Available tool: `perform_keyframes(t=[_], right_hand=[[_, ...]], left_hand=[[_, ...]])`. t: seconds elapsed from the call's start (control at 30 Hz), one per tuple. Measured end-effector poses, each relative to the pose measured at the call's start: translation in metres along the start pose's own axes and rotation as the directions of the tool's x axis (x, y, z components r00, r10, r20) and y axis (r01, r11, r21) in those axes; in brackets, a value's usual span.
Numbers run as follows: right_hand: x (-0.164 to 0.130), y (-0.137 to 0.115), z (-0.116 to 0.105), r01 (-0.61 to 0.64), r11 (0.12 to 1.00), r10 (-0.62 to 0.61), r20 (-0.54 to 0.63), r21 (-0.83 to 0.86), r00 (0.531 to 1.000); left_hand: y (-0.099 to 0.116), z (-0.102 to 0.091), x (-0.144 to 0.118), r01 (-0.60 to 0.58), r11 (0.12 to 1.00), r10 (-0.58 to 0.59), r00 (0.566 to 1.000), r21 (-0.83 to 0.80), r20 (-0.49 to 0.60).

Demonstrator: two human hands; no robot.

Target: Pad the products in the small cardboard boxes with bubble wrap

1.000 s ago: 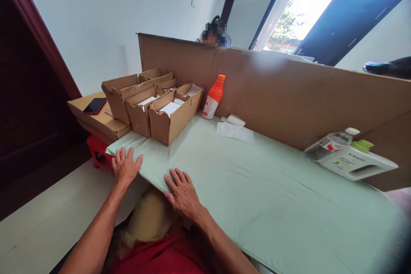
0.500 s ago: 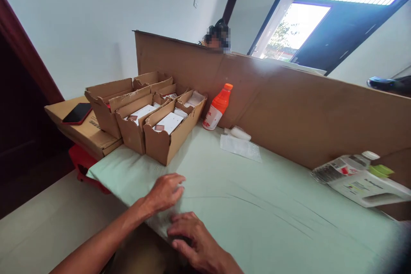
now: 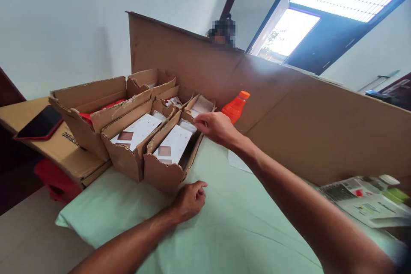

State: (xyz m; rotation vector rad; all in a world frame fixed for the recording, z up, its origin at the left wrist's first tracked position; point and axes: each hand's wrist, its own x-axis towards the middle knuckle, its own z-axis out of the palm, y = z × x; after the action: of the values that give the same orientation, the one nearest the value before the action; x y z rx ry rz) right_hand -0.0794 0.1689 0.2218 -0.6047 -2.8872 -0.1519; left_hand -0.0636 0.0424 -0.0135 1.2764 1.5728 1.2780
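My right hand (image 3: pixel 215 127) reaches over the far end of the nearest brown cardboard box (image 3: pixel 167 167), fingers pinched close together just above the white packets (image 3: pixel 175 142) inside; I cannot tell whether it grips one. My left hand (image 3: pixel 190 199) rests as a loose fist on the pale green table cover (image 3: pixel 231 227), right beside the near end of that box. A second open box (image 3: pixel 128 145) with white cards stands to its left, and more open boxes stand behind.
An orange bottle (image 3: pixel 236 109) stands behind my right hand against a tall cardboard partition (image 3: pixel 289 111). A phone (image 3: pixel 40 123) lies on a flat carton at left. A white jug and a clear bottle (image 3: pixel 369 201) lie at right. Another person's head shows beyond the partition.
My right hand left the table's near edge and reached forward to the boxes. My left hand slid right and curled into a fist. The view moved closer to the boxes.
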Motion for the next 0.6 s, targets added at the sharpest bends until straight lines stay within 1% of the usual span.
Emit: perform_keyframes(t=[0.07, 0.13, 0.2, 0.3, 0.37, 0.47, 0.53, 0.6], right_hand=[[0.03, -0.01, 0.006, 0.01, 0.981, 0.023, 0.167, -0.192, 0.986], [0.049, -0.019, 0.014, 0.044, 0.965, 0.022, 0.25, -0.258, 0.968], [0.06, -0.024, 0.023, 0.056, 0.966, 0.015, 0.272, -0.253, 0.962], [0.063, -0.021, 0.029, 0.054, 0.968, 0.019, 0.287, -0.246, 0.958], [0.059, -0.014, 0.025, 0.041, 0.968, 0.03, 0.278, -0.247, 0.96], [0.049, -0.003, 0.012, 0.025, 0.971, 0.037, 0.254, -0.238, 0.967], [0.046, -0.002, 0.004, 0.053, 0.972, 0.01, 0.269, -0.228, 0.963], [0.046, -0.006, 0.004, 0.11, 0.967, -0.035, 0.308, -0.23, 0.951]], left_hand=[[-0.003, -0.001, 0.001, 0.063, 0.994, -0.065, 0.998, -0.084, -0.022], [-0.005, -0.002, 0.005, 0.115, 0.981, -0.121, 0.992, -0.156, -0.029], [-0.007, -0.002, 0.009, 0.149, 0.967, -0.157, 0.987, -0.205, -0.025], [-0.009, 0.0, 0.012, 0.167, 0.958, -0.176, 0.984, -0.233, -0.021], [-0.01, 0.002, 0.01, 0.165, 0.959, -0.176, 0.984, -0.231, -0.025], [-0.011, 0.005, 0.007, 0.151, 0.965, -0.163, 0.986, -0.214, -0.039], [-0.011, 0.006, 0.006, 0.139, 0.969, -0.152, 0.987, -0.203, -0.05], [-0.01, 0.007, 0.006, 0.133, 0.973, -0.147, 0.987, -0.19, -0.058]])
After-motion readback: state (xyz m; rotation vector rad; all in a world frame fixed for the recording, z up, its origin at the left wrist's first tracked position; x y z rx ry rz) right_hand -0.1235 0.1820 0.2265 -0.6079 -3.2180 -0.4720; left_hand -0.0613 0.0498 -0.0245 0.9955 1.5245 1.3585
